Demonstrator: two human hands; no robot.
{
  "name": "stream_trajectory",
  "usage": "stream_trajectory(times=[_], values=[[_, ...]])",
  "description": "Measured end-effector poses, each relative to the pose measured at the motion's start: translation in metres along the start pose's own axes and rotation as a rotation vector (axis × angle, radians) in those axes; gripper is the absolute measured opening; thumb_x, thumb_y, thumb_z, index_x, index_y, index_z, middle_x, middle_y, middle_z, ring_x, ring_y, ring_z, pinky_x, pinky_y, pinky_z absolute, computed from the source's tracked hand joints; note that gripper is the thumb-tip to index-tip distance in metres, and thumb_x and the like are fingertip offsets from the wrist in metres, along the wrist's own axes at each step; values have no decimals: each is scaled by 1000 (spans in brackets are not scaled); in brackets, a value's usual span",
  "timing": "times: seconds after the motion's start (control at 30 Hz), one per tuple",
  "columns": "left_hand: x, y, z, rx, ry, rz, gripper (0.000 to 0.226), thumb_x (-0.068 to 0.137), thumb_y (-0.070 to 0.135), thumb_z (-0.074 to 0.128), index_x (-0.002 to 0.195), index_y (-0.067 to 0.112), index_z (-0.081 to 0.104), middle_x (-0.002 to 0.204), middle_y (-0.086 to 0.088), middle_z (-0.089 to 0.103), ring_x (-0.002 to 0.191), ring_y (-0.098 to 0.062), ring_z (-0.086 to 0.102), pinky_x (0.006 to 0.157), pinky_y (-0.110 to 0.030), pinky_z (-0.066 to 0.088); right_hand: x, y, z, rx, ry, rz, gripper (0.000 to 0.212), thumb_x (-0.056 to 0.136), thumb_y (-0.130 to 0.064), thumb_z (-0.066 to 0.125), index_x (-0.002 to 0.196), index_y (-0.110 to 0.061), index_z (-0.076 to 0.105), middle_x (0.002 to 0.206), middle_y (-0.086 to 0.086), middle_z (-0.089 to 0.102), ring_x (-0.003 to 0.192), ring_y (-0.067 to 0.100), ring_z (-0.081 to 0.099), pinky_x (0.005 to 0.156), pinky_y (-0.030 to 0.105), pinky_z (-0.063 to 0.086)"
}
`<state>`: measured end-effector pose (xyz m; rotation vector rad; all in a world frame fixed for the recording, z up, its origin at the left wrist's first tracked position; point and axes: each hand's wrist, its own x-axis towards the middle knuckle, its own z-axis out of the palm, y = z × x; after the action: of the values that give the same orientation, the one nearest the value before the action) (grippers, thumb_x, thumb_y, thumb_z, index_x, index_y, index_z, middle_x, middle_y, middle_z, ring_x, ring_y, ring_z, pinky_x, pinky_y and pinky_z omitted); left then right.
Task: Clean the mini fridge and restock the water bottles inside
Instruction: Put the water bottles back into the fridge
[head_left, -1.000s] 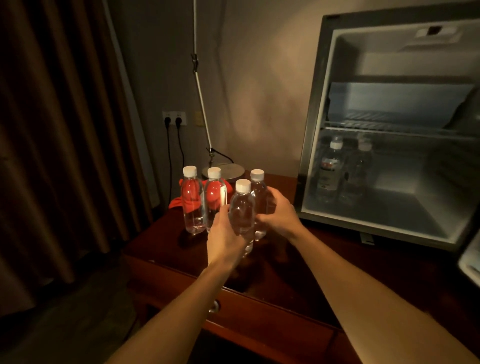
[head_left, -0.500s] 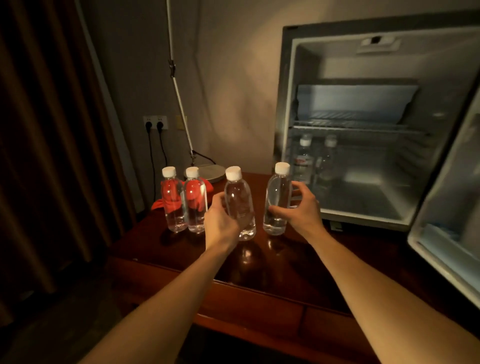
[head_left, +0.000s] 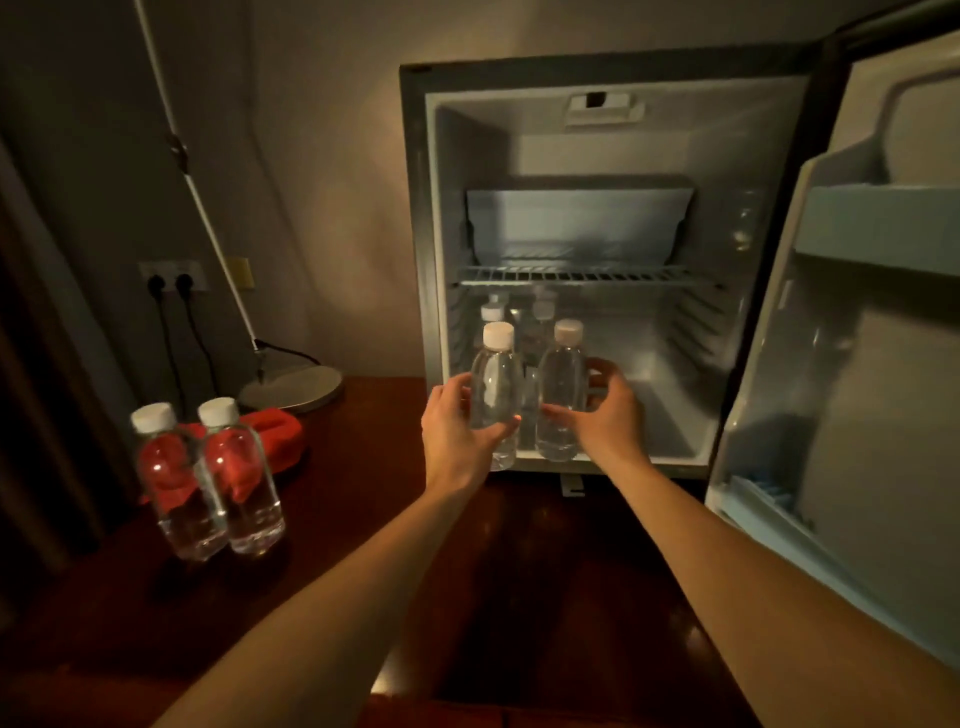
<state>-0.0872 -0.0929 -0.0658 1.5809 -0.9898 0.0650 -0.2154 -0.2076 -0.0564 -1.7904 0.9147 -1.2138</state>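
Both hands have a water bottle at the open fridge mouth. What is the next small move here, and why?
Probably carry both forward and set them on the fridge floor. The left hand and right hand each hold an upright bottle at the threshold, two bottles already stand at the back, and bare floor lies in front of them.

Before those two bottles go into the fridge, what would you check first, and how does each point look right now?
1. Fridge door open wide enough: ok.
2. Left hand has a firm hold on its bottle: ok, fingers wrap round it.
3. Right hand holds the other bottle: ok.
4. Free floor space in the fridge: ok, bare to the right of the two bottles at the back.
5. Both caps screwed tight: cannot tell.
6. Wire shelf high enough to clear upright bottles: ok, those at the back stand under it.
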Motion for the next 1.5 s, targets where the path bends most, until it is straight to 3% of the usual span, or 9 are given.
stream_trajectory(times=[0.1, 0.23, 0.37, 0.53, 0.87, 1.07, 1.27, 1.37, 1.5], values=[[18, -11, 19, 29, 25, -2, 67, 65, 24, 90, 125, 16, 60, 112, 5, 61, 104, -10, 59, 95, -31, 52, 22, 15, 10, 75, -15, 27, 65, 62, -15, 90, 114, -29, 54, 98, -11, 63, 94, 14, 63, 86, 36, 55], [37, -32, 34, 117, 73, -64, 46, 66, 29, 89, 104, 18, 67, 98, 5, 65, 94, -14, 62, 84, -35, 55, 42, 27, 23, 58, -37, 34, 66, 63, -18, 90, 117, -29, 54, 91, -17, 60, 86, 4, 60, 69, 14, 48], [38, -38, 45, 158, 93, -96, 41, 70, 33, 87, 99, 20, 62, 96, 5, 67, 91, -14, 64, 80, -41, 56, 51, 31, 33, -2, -52, 23, 66, 64, -33, 89, 120, -33, 54, 98, -13, 65, 84, -1, 61, 61, 6, 44], [34, -31, 48, 192, 124, -113, 54, 75, 31, 84, 118, 12, 55, 108, -3, 70, 101, -21, 66, 86, -39, 55, 49, 40, 39, 67, -34, 15, 68, 62, -26, 91, 119, -30, 55, 107, -5, 67, 97, 10, 64, 81, 29, 57], [33, -27, 44, 393, 100, -60, 43, 82, 32, 77, 116, 9, 64, 128, -3, 55, 104, -27, 63, 85, -40, 53, 47, 35, 47, 101, -92, 17, 63, 62, -23, 91, 110, -33, 51, 99, -16, 63, 95, 5, 62, 81, 24, 52], [35, -26, 51, 387, 101, -102, 45, 81, 34, 77, 111, 3, 64, 124, -8, 54, 102, -30, 63, 83, -41, 52, 49, 31, 42, 88, -115, 6, 54, 67, -14, 87, 101, -32, 50, 89, -20, 59, 82, -8, 56, 62, 3, 43], [31, -30, 46, 383, 74, -89, 72, 81, 30, 78, 142, 15, 44, 121, -7, 59, 104, -29, 62, 83, -42, 51, 44, 34, 47, 102, -102, -10, 60, 65, -23, 89, 112, -31, 51, 97, -16, 63, 93, 4, 63, 77, 19, 52], [24, -33, 40, 340, 68, -73, 62, 80, 26, 80, 133, 17, 50, 114, -2, 63, 103, -24, 64, 86, -40, 53, 35, 35, 49, 84, -89, -9, 78, 58, -38, 91, 123, -29, 49, 113, -12, 63, 104, 8, 62, 87, 33, 54], [11, -31, 20, 286, 59, -82, 49, 80, 28, 80, 122, 17, 59, 114, -1, 68, 108, -20, 63, 89, -36, 51, 15, 28, 43, 24, -23, 15, 80, 65, -27, 90, 130, -20, 44, 112, -12, 52, 101, 4, 52, 78, 15, 40]])
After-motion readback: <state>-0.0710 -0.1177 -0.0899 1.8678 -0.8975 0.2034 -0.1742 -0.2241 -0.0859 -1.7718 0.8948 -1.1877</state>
